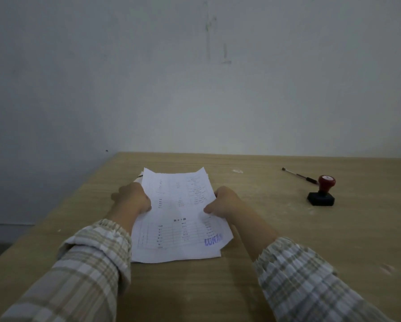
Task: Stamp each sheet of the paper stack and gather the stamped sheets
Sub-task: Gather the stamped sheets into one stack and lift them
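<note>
A stack of white printed sheets (178, 217) lies on the wooden table (287, 228), its far end lifted a little. The top sheet carries a blue stamp mark (213, 241) near its lower right corner. My left hand (132, 198) grips the stack's left edge, thumb on top. My right hand (225, 202) grips the right edge, thumb on the paper. The stamp (322, 191), with a red knob on a black base, stands alone at the right, away from both hands.
A pen (299, 175) lies behind the stamp near the table's far right. The table's far edge meets a pale wall, and its left edge runs diagonally beside my left sleeve (78, 270). A small scrap (238, 170) lies near the back.
</note>
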